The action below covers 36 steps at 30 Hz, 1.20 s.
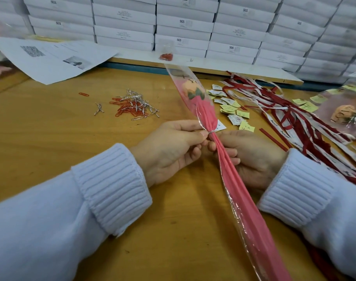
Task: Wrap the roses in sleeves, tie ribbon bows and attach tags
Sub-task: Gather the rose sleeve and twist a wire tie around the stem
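Note:
A peach rose (pixel 190 88) sits inside a long pink and clear sleeve (pixel 241 191) that runs from the table's middle toward the lower right. The sleeve is gathered at a neck, where a thin silver twist tie (pixel 210 131) wraps around it. My left hand (pixel 171 147) pinches the tie's ends on the left of the neck. Behind the sleeve, my right hand (pixel 252 157) holds it just below the gather. Red and white ribbons (pixel 284 110) lie in a heap to the right, with small yellow and white tags (pixel 231 110) beside them.
A pile of silver twist ties and red paper clips (pixel 132 106) lies left of centre on the wooden table (pixel 51 138). Printed sheets (pixel 51 57) lie at the back left. Stacked white boxes (pixel 185 23) line the back. Another wrapped rose (pixel 343 112) rests at the far right.

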{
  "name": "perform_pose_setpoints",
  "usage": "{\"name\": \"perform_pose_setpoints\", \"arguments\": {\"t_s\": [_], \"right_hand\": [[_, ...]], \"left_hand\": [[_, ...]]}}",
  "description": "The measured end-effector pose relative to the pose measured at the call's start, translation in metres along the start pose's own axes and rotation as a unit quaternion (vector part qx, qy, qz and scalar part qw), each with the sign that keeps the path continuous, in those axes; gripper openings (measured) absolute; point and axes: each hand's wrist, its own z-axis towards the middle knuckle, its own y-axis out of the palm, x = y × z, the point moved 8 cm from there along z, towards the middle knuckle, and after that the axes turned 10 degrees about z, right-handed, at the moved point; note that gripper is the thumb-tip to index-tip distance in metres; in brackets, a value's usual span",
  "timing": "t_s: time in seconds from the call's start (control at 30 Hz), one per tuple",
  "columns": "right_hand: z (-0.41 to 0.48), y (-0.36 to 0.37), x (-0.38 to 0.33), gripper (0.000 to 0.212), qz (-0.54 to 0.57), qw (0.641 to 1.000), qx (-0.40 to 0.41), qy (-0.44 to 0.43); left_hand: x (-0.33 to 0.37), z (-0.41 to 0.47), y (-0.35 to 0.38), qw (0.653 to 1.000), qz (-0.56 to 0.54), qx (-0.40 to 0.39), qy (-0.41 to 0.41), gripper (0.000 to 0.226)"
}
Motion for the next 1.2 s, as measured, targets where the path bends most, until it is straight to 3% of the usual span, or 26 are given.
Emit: {"name": "perform_pose_setpoints", "arguments": {"t_s": [0.33,0.53,0.83,1.03,1.2], "right_hand": [[-0.002,-0.002,-0.001,0.027,-0.016,1.0,0.019,-0.014],[-0.003,0.002,0.0,0.01,0.017,1.0,0.014,-0.02],[-0.001,0.001,-0.003,0.015,0.092,0.996,0.006,-0.017],[-0.003,0.008,-0.008,0.013,0.052,0.996,-0.051,-0.047],[-0.004,0.013,-0.009,0.008,0.075,0.991,-0.098,-0.047]], "left_hand": [[-0.003,0.001,-0.002,1.0,-0.001,0.001,-0.016,0.011],[0.001,0.0,-0.005,0.994,0.108,0.012,0.014,0.019],[0.012,-0.001,-0.01,0.966,0.236,0.061,0.084,0.025],[0.02,-0.004,-0.011,0.957,0.257,0.052,0.125,0.024],[0.018,-0.002,-0.014,0.974,0.205,0.031,0.096,0.025]]}}
